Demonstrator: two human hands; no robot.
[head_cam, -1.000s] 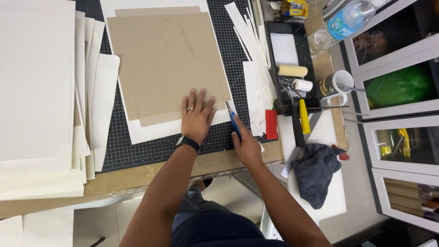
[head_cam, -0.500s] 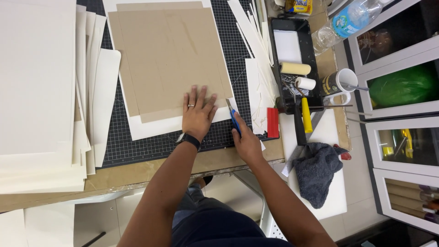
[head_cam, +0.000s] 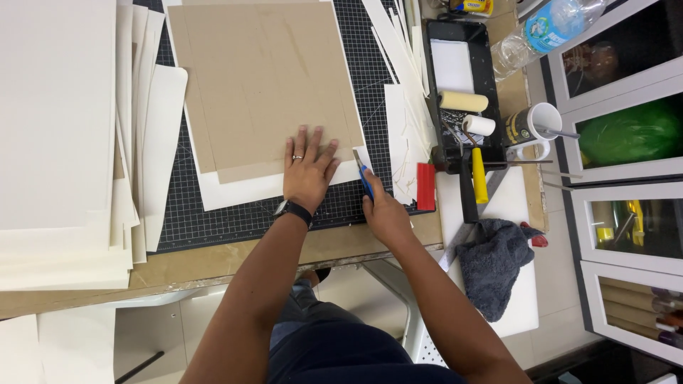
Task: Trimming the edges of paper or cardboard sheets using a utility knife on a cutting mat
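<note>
Low centre: right hand (head_cam: 384, 213) clamped on one blue utility knife (head_cam: 363, 178), blade at the lower right corner of one brown cardboard sheet (head_cam: 263, 85). Left hand (head_cam: 307, 171) spread flat, pinning that sheet to the white paper (head_cam: 242, 188) beneath. Cutting seemingly just begun; right edge uncut. Farther right: two paint rollers (head_cam: 464, 101).

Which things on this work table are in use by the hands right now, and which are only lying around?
In use:
- left hand, pressed flat on the brown cardboard sheet
- right hand, holding the blue utility knife
- white paper sheet under the cardboard
- black gridded cutting mat

Lying about:
- black paint tray with foam rollers
- grey cloth
- white mug
- plastic water bottle
</note>
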